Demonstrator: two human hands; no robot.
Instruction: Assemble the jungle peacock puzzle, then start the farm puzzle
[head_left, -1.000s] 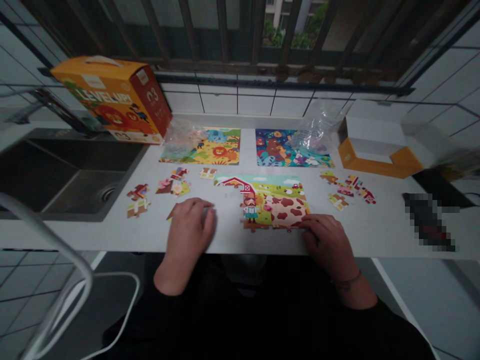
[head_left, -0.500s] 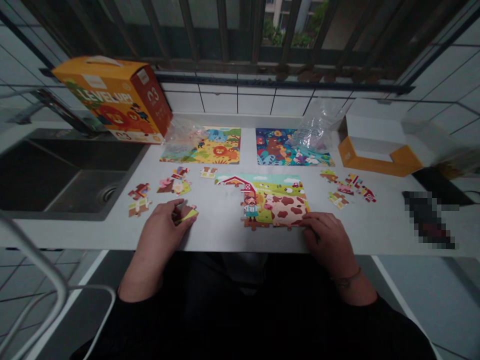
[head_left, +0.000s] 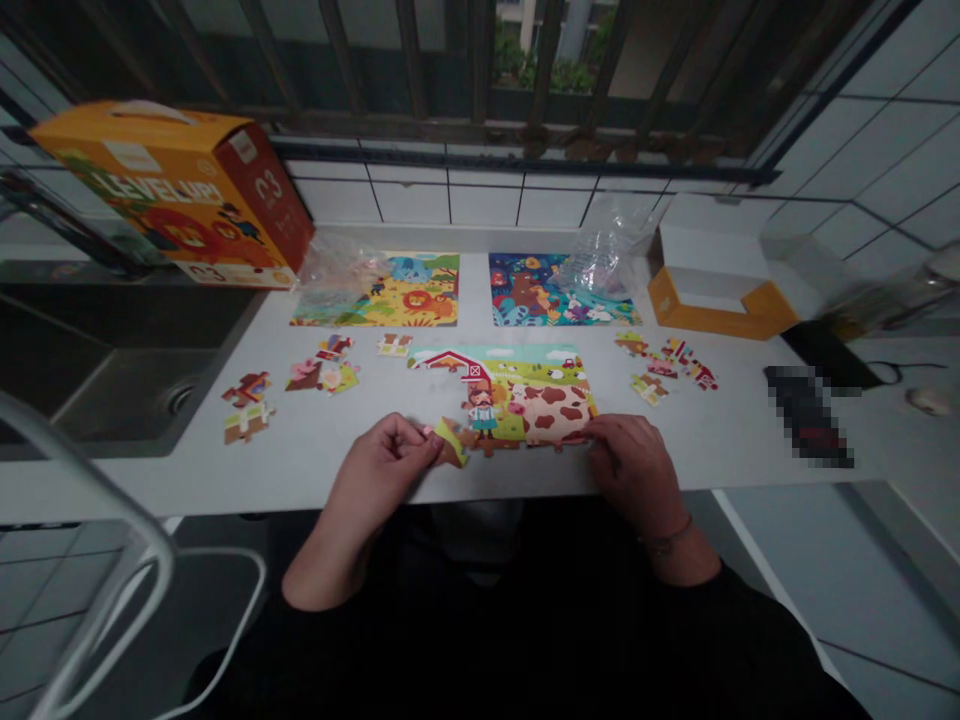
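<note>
My left hand (head_left: 386, 465) pinches a green and brown puzzle piece (head_left: 451, 443) close to the lower left side of the partly joined farm puzzle (head_left: 551, 405). Whether the piece touches the puzzle is too small to tell. The fingertips of my right hand (head_left: 634, 465) rest on the puzzle's lower right corner, beside the spotted cow. Several loose pieces lie on the left, among them a joined group with a pig (head_left: 322, 375) and a green and brown one (head_left: 246, 423). More loose pieces (head_left: 661, 368) lie to the right of the puzzle.
Two finished pictures, one yellow (head_left: 420, 290) and one dark blue (head_left: 525, 292), lie behind under plastic bags (head_left: 604, 255). An orange box (head_left: 187, 195) stands by the sink (head_left: 112, 370) at left; an open carton (head_left: 720, 305) sits at back right. A white tube crosses the lower left.
My left hand has moved right with the piece, from beside the left pieces to the puzzle's lower left. My right hand stays at the puzzle's corner. The camera view has shifted right.
</note>
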